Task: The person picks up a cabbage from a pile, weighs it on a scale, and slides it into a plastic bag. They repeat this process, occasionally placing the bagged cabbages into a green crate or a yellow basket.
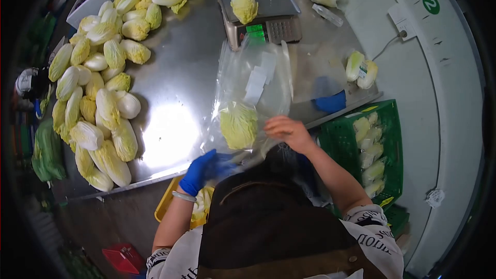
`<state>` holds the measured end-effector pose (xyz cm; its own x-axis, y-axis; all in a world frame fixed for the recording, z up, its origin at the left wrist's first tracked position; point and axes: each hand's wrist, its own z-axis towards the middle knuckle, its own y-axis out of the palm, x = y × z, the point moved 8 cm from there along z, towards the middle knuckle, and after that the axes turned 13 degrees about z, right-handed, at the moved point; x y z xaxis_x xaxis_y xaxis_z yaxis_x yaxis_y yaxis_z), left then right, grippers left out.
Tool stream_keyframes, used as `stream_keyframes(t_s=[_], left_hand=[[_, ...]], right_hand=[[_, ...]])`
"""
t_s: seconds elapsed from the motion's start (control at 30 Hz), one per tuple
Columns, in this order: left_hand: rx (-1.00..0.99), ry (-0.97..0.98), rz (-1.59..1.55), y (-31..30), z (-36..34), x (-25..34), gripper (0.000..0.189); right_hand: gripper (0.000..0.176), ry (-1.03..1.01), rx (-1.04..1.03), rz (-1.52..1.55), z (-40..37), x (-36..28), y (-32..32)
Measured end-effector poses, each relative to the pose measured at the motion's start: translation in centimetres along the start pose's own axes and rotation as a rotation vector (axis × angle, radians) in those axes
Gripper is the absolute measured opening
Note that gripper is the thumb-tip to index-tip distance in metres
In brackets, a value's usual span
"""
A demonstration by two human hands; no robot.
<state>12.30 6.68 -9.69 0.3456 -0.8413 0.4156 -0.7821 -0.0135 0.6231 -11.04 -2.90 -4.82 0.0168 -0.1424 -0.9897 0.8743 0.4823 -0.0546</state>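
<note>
A small napa cabbage (238,126) lies at the table's front edge, on or inside clear plastic bags (279,85). Just right of it, my bare right hand (289,132) is held over the plastic with its fingers stretched toward the cabbage, holding nothing that shows. My left hand (200,172), in a blue glove, is at the table edge below and left of the cabbage; motion smears its fingers. White paper labels (260,78) rest on the plastic. Behind them, another napa cabbage (244,4) sits on a digital scale (283,30) with a lit green display.
Several napa cabbages (106,108) are heaped along the table's left side. To the right are a blue cloth (330,102) and wrapped cabbages (361,69). A green crate (393,147) of bagged cabbages stands beside my right arm, a yellow bin (164,207) below my left.
</note>
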Motion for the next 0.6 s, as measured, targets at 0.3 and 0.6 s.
stream_keyframes(t_s=[0.3,0.6], left_hand=[[0.209,0.221,0.439,-2.4,-0.2,-11.8,0.03],[0.442,0.223,0.236,-2.9,-1.0,-13.8,0.023]], right_hand=[[0.023,-0.034,-0.185,-0.538,-8.6,-1.0,6.1],[0.014,-0.234,-0.688,-0.635,-10.1,0.3,19.2]])
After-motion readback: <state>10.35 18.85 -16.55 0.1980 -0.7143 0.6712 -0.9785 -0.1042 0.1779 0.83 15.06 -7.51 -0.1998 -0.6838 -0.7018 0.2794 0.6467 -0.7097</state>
